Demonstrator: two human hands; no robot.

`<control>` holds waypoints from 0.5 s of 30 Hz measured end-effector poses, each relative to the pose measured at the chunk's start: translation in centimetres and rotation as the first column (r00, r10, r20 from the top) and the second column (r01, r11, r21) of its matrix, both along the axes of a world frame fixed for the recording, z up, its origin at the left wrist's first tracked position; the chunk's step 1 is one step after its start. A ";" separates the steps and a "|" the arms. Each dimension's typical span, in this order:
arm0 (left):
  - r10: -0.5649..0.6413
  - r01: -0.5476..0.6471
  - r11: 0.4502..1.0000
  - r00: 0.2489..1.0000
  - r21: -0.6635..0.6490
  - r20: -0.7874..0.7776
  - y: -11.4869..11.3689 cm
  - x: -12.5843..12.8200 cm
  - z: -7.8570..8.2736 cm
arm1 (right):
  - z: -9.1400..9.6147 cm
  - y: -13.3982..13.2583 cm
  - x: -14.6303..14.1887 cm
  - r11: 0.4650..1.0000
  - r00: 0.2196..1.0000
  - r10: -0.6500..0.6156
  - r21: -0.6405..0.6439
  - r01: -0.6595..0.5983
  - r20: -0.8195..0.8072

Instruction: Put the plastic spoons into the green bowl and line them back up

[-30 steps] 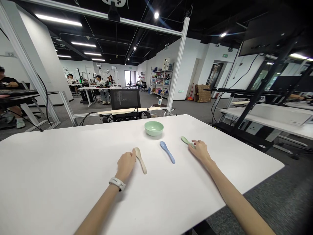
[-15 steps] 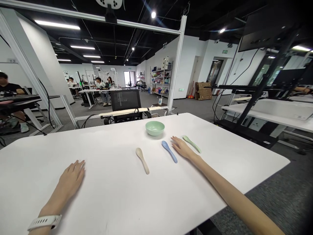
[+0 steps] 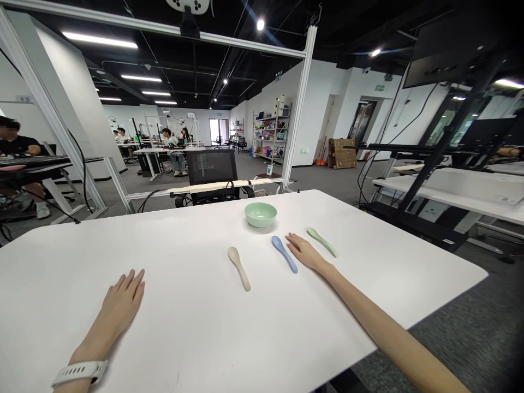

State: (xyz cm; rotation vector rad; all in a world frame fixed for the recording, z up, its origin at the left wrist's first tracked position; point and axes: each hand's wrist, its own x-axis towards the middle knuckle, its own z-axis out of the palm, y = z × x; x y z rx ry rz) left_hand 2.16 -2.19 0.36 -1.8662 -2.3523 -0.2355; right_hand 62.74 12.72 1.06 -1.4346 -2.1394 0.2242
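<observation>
My right hand (image 3: 303,251) reaches over the white table (image 3: 184,322) with its fingers stretched out and nothing in them. Just left of its fingertips lies a blue spoon (image 3: 284,254); I cannot tell whether they touch. On the hand's other side is a light green spoon (image 3: 322,242). A beige spoon (image 3: 239,268) lies further left, its bowl end pointing away from me. Beyond the spoons stands a green bowl (image 3: 261,215), upright, with no contents visible. My left hand (image 3: 123,300) rests palm down on the table's left part, fingers spread, well apart from the spoons.
A metal frame (image 3: 301,109) rises behind the table, with a black mesh chair (image 3: 212,166) past it. To the right, a second desk (image 3: 462,194) and a dark stand (image 3: 429,147) are close by. Other people sit at desks in the left background.
My right hand has drawn back slightly towards me, closer to the blue spoon. The view has shifted a little. The bowl and spoons keep their places on the table.
</observation>
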 end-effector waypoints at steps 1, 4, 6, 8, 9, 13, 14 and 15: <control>-0.002 0.002 1.000 1.000 -0.001 0.004 0.0 0.0 0.0 | 0.0 0.0 -0.1 1.000 1.000 -0.002 -0.001 0.002 -0.006; -0.008 0.008 1.000 1.000 0.005 0.022 0.0 0.1 0.1 | 0.2 -0.2 -0.1 1.000 1.000 -0.004 -0.007 0.004 -0.021; -0.007 0.006 1.000 1.000 0.013 0.025 0.0 0.2 0.2 | 0.7 -0.5 -0.1 1.000 0.999 -0.005 -0.004 0.004 -0.031; -0.001 0.001 1.000 1.000 0.017 0.020 -0.1 0.3 0.2 | 1.6 -1.0 -0.3 0.999 0.998 -0.029 0.031 0.030 -0.048; 0.001 -0.002 1.000 1.000 0.018 0.016 -0.1 0.4 0.2 | 2.2 -1.4 -0.7 0.997 0.997 -0.046 0.064 0.050 -0.062; 0.006 -0.006 1.000 1.000 0.026 0.002 -0.1 0.7 0.2 | 4.9 -4.0 -4.7 0.989 0.994 -0.002 0.148 0.018 -0.110; 0.006 -0.006 0.999 1.000 0.031 -0.002 -0.1 0.8 0.2 | 5.4 -4.8 -6.3 0.991 0.993 0.039 0.132 -0.025 -0.110; 0.004 -0.004 0.999 1.000 0.036 -0.004 -0.1 0.8 0.3 | 5.8 -5.6 -8.0 0.991 0.991 0.077 0.115 -0.064 -0.105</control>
